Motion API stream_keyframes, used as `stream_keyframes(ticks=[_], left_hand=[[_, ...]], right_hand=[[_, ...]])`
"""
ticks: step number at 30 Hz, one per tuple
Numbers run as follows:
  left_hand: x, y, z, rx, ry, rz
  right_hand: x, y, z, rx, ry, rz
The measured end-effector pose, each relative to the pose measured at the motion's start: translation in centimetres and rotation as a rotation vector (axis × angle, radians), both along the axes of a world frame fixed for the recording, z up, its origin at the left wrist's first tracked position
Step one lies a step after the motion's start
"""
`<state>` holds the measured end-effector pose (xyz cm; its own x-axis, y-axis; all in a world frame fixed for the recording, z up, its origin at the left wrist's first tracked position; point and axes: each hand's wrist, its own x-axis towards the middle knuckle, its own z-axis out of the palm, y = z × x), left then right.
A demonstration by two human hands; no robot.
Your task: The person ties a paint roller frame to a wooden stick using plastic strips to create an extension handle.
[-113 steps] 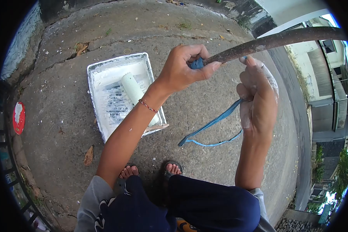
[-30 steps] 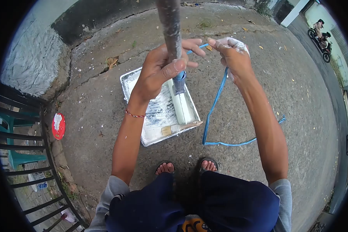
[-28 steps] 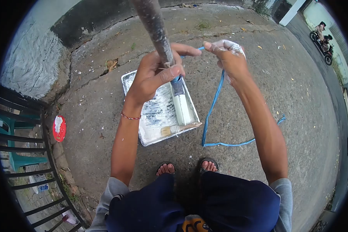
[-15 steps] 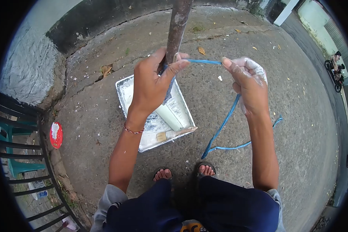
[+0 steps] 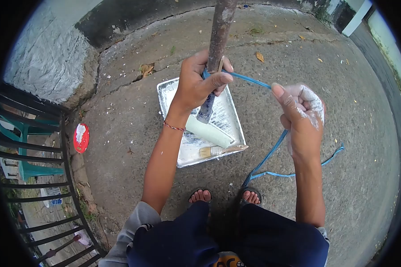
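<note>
My left hand (image 5: 200, 82) is wrapped round a dark, worn pole (image 5: 221, 33) near its lower end, with the thumb in front. A thin stick (image 5: 221, 63) stands against the pole by the thumb. Blue cord (image 5: 249, 79) runs taut from the pole to my right hand (image 5: 300, 111), which pinches it between thumb and fingers; white paint marks those fingers. More cord hangs from that hand to the ground. Below the pole, a white paint tray (image 5: 237, 118) holds a pale roller (image 5: 209, 132), and a brush (image 5: 216, 151) lies across its near edge.
A red lid (image 5: 81, 139) with white paint lies at the left, beside a black metal fence (image 5: 67, 178). Behind the bars is a green chair (image 5: 24, 133). A low wall (image 5: 120, 22) runs along the back. My sandalled feet are on the concrete below the tray.
The view has shifted, so the surroundings appear further right. The cord now slopes down from the pole to my right hand, which is lower relative to my left. More of the pole's lower end shows.
</note>
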<state>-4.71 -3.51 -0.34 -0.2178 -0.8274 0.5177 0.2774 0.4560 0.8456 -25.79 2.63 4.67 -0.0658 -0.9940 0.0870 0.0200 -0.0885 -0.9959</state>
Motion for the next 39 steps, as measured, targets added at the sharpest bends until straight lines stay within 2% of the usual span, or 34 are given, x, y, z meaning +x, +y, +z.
stream_keyframes(ticks=[2,4,8,10,11,12,14,17,19,22,27,30,32,33,34,36,38,39], left_hand=[[0.2,0.1,0.1,-0.021,-0.047,-0.022],[0.4,0.4,0.3,-0.069,-0.248,0.094],[0.3,0.2,0.1,-0.06,-0.264,0.182],[0.6,0.1,0.0,-0.15,-0.183,0.012],[0.5,0.2,-0.1,-0.152,-0.18,0.016],[0.1,0.5,0.2,-0.062,-0.015,-0.077],[0.0,0.6,0.1,0.026,0.152,-0.171],[0.3,0.3,-0.4,0.04,0.137,-0.187],[0.0,0.7,-0.2,0.025,-0.067,0.049],[-0.2,0.9,-0.2,-0.031,-0.128,0.149],[-0.4,0.9,-0.8,-0.066,-0.159,0.219],[0.0,1.0,-0.6,-0.031,-0.145,0.208],[0.0,0.9,-0.5,-0.017,-0.158,0.211],[0.0,0.8,-0.5,-0.04,-0.191,0.242],[-0.1,0.7,-0.5,-0.06,-0.226,0.272],[-0.7,0.6,-0.4,-0.14,-0.231,0.284],[-1.1,0.6,-0.5,-0.218,-0.231,0.293],[-1.1,0.6,-0.6,-0.132,-0.256,0.33]], right_hand=[[-0.3,-0.9,-0.4,0.083,-0.055,-0.029],[-0.1,-1.3,-0.6,0.087,-0.071,-0.039],[0.1,-1.4,-0.5,0.088,-0.071,-0.041],[-0.1,-1.7,-0.5,0.084,-0.059,-0.027],[-0.2,-1.8,-0.5,0.08,-0.048,-0.015],[-0.2,-1.9,-0.6,0.08,-0.044,-0.012],[-0.3,-2.0,-0.8,0.078,-0.029,-0.014],[-0.2,-1.8,-0.8,0.112,-0.022,-0.021],[-0.1,-1.8,-0.6,0.106,-0.024,-0.021],[-0.2,-1.7,-0.3,0.082,-0.029,-0.018],[-0.3,-1.3,0.4,0.026,-0.04,0.006],[-0.5,-1.6,-0.2,0.076,0.08,0.038],[-0.4,-2.3,-0.8,-0.359,0.81,-0.026],[-0.1,-2.7,-0.3,-0.36,0.811,-0.027],[0.6,-3.0,0.4,-0.698,0.936,-0.103],[2.4,-2.9,1.2,-1.035,1.049,-0.187],[4.4,-2.4,1.6,-0.771,0.512,0.086],[4.6,-2.5,1.4,-0.768,0.515,0.08]])
